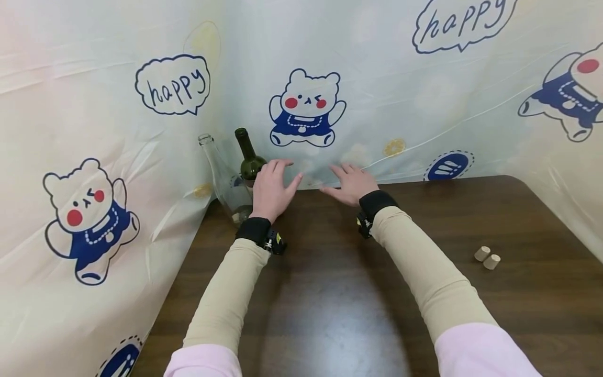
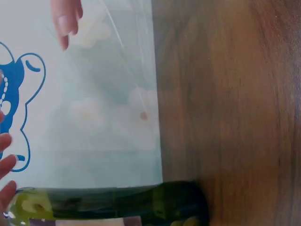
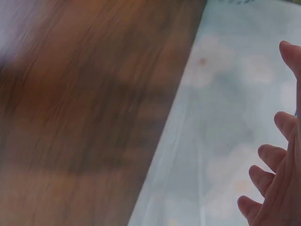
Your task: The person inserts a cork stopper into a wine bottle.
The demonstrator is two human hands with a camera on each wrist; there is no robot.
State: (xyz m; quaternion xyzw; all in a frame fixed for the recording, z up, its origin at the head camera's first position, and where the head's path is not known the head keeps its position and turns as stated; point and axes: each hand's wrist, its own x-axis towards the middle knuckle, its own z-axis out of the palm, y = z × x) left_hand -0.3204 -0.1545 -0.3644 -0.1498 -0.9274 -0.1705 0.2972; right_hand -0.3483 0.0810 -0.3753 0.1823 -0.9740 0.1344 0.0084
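In the head view my left hand (image 1: 272, 189) is held over the far left of the table, fingers spread, nothing in its grasp. Beside it stand a clear glass bottle (image 1: 225, 180) and, behind the hand, a green wine bottle (image 1: 249, 157), whose lower part the hand hides. The wine bottle (image 2: 103, 202) lies along the bottom of the left wrist view, with fingertips at the left edge. My right hand (image 1: 350, 184) hovers near the table's back edge, thumb apart from the fingers and pointing toward the left hand. Two small corks (image 1: 487, 257) sit at the right.
The brown wooden table (image 1: 330, 293) meets a pale printed curtain (image 1: 377, 94) at its back and left sides. Bears and "happy" bubbles are printed on the cloth. Both wrists carry black straps with small cameras.
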